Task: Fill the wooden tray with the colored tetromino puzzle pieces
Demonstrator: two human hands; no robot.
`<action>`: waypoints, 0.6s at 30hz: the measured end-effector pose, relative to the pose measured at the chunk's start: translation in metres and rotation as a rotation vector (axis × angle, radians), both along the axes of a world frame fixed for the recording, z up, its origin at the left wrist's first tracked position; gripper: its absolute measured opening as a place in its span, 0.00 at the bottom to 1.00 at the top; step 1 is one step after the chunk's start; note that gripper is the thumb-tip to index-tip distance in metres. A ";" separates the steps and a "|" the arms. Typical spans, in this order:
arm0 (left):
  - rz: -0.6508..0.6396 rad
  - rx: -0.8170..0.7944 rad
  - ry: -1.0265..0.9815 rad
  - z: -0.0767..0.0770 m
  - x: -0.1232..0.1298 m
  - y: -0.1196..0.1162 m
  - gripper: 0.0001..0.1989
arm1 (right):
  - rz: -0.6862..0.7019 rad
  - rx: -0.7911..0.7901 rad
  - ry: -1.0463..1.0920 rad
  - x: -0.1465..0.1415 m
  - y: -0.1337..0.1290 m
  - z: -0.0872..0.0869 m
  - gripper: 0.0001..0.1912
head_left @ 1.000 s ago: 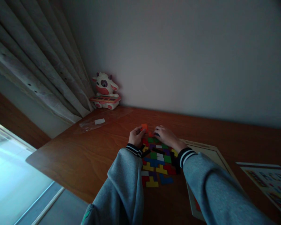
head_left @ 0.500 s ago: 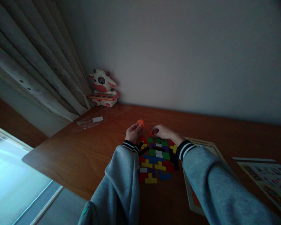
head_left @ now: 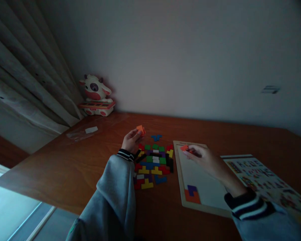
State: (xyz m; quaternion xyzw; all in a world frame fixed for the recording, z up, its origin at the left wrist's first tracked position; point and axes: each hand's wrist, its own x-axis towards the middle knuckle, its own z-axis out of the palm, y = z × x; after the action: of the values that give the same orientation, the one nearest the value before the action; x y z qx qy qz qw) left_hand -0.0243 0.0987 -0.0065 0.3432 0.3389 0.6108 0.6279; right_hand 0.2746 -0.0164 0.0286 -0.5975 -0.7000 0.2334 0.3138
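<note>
My left hand (head_left: 132, 140) pinches orange blocks (head_left: 140, 129) above the back left of a group of coloured blocks. Over the upper part of a wooden-framed white board (head_left: 179, 174), my right hand (head_left: 196, 152) grips an orange-red piece (head_left: 184, 148) between its fingertips. Orange and purple pieces (head_left: 192, 194) lie in the board's near left corner. Left of the board, red, green, yellow, blue, white, purple and black blocks (head_left: 149, 166) lie flat, close together. A separate blue piece (head_left: 156, 137) sits behind them.
A printed sheet (head_left: 263, 180) lies right of the board, partly behind my right forearm. At the back left stands a cow toy with a keyboard (head_left: 97, 95). Clear plastic with a white label (head_left: 91, 130) lies before it. A curtain (head_left: 27, 67) hangs at the left.
My right hand has moved right, from the coloured blocks to over the board, with the orange-red piece. The view has turned right, and the board's left side and a blue piece now show.
</note>
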 end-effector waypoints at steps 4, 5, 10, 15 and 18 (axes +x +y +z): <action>-0.105 0.057 0.094 0.017 0.025 -0.021 0.22 | -0.091 -0.049 -0.003 0.018 -0.035 -0.006 0.13; -0.156 0.075 0.146 0.019 0.033 -0.029 0.23 | -0.087 -0.062 0.000 0.019 -0.041 -0.007 0.13; -0.401 0.205 0.478 0.019 0.067 -0.073 0.24 | -0.091 -0.052 0.087 0.031 -0.057 -0.018 0.15; -0.417 0.150 0.421 0.013 0.088 -0.108 0.27 | -0.095 -0.025 0.197 0.056 -0.075 -0.033 0.17; -0.399 0.101 0.334 0.009 0.101 -0.123 0.27 | -0.139 -0.005 0.235 0.066 -0.088 -0.033 0.20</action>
State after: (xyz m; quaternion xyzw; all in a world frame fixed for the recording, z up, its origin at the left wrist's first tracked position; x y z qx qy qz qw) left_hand 0.0770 -0.0241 0.0023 0.5302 0.3326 0.4258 0.6534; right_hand 0.3409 -0.1049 -0.0042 -0.6137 -0.6148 0.2812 0.4077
